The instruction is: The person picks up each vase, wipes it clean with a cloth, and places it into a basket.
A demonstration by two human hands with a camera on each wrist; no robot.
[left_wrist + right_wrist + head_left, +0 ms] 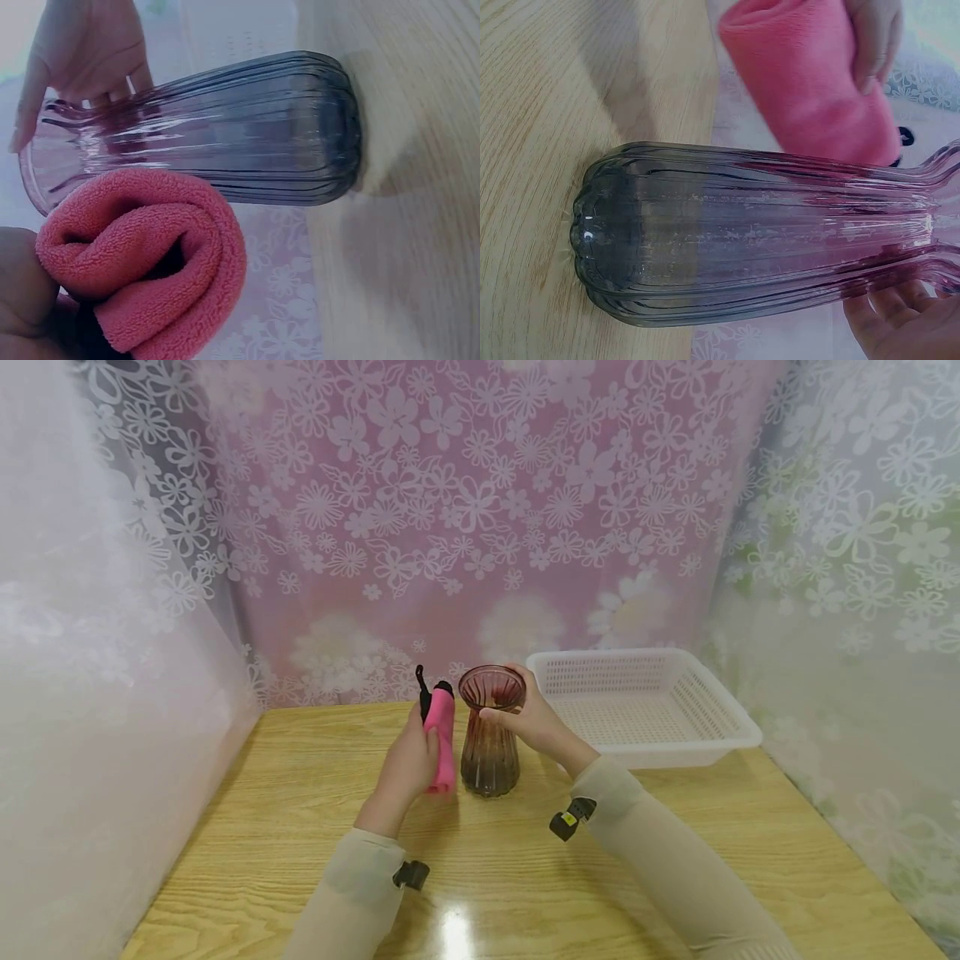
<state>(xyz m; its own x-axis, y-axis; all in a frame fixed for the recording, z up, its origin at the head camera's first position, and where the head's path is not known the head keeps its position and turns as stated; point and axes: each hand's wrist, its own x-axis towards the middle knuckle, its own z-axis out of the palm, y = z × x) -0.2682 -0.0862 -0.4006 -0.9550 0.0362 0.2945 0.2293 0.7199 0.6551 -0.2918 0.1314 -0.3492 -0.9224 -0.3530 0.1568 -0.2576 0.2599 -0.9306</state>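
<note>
A ribbed glass vase [491, 752], reddish at the flared rim and grey toward the base, stands upright on the wooden table. Around its neck my right hand [542, 723] grips, thumb on the near side and fingers behind, as the right wrist view shows on the vase [757, 232]. Just left of it, my left hand [408, 760] holds a rolled pink towel [443, 743]. A black piece with a thin upright loop [422, 681] sticks out at the towel's top; its kind is unclear. In the left wrist view the towel's coiled end [150, 247] faces the camera.
A white plastic basket [645, 750] with perforated walls sits at the back right, behind my right wrist. The wooden table [285, 827] extends toward me. Flowered curtains [480, 510] enclose the back and both sides.
</note>
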